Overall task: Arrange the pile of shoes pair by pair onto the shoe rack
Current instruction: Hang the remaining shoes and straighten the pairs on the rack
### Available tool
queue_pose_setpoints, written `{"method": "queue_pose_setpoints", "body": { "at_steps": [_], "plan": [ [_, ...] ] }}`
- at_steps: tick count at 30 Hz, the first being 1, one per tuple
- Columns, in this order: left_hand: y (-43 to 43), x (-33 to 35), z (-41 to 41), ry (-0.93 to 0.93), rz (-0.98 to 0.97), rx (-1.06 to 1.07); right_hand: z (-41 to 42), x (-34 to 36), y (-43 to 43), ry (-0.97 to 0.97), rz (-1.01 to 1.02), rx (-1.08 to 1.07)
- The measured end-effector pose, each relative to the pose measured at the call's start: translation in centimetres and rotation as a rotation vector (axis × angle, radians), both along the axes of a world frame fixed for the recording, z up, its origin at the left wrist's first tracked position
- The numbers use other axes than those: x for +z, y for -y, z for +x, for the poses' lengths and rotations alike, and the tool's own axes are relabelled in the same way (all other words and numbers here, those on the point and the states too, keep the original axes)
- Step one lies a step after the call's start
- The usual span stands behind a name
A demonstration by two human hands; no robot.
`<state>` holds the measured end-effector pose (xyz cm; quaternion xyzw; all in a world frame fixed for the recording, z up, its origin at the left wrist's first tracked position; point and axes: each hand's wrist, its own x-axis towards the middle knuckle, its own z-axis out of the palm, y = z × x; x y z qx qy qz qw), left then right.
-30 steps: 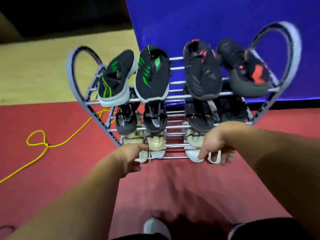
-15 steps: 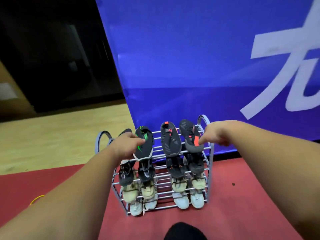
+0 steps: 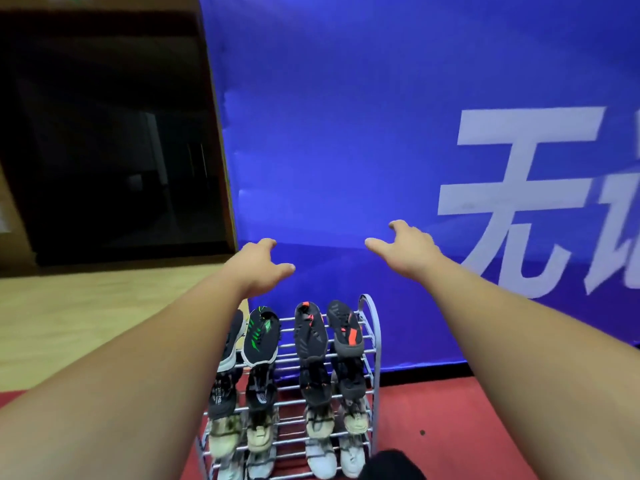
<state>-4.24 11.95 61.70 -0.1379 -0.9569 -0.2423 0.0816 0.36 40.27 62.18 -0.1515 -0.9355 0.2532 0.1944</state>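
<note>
The metal shoe rack (image 3: pixel 371 336) stands on the red floor, filled on every tier. Its top tier holds a black pair with green marks (image 3: pixel 260 337) and a black pair with orange marks (image 3: pixel 311 336). Darker shoes (image 3: pixel 259 393) sit on the tier below, beige ones (image 3: pixel 258 433) under those, white ones (image 3: pixel 320 457) at the bottom. My left hand (image 3: pixel 259 263) hovers above the rack's left side, fingers spread, holding nothing. My right hand (image 3: pixel 403 245) hovers above and to the right, also spread with nothing in it. My left forearm hides the rack's left end.
A blue banner (image 3: pixel 381 150) with white characters hangs right behind the rack. A dark doorway (image 3: pixel 114 140) opens at the left, above a pale wooden floor (image 3: pixel 79 317). Red carpet (image 3: pixel 450 427) lies around the rack. A dark object (image 3: pixel 391 465) sits at the bottom edge.
Both hands left the shoes on the top tier and rose above the rack with fingers spread. The view has tilted upward and pulled back.
</note>
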Motion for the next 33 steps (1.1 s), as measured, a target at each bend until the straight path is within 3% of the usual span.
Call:
{"method": "queue_pose_setpoints", "body": {
  "at_steps": [3, 6, 8, 13, 17, 24, 33],
  "plan": [
    [0.2, 1.0, 1.6, -0.025, -0.011, -0.011, 0.5, -1.5, 1.6, -0.161, -0.434, 0.056],
    [0.4, 1.6, 2.4, -0.047, -0.039, -0.008, -0.1, -3.3, 2.8, -0.134, -0.565, 0.048],
    [0.5, 1.8, 2.6, -0.043, -0.061, 0.007, -0.7, -3.9, 3.6, -0.055, -0.438, 0.062],
    [0.4, 2.0, 2.4, -0.023, -0.086, 0.035, -1.3, -2.9, 3.3, 0.074, 0.228, 0.114],
    [-0.2, 3.1, 1.9, -0.033, -0.092, 0.041, -1.8, -0.9, 2.1, 0.101, 0.472, 0.148],
    [-0.7, 3.1, 2.0, -0.077, -0.079, 0.06, -1.7, 1.7, 2.8, 0.078, 0.675, 0.199],
    [-0.3, 0.3, -0.1, -0.015, -0.05, 0.061, -4.2, -0.9, 3.3, 0.168, 0.619, 0.214]
  ]
}}
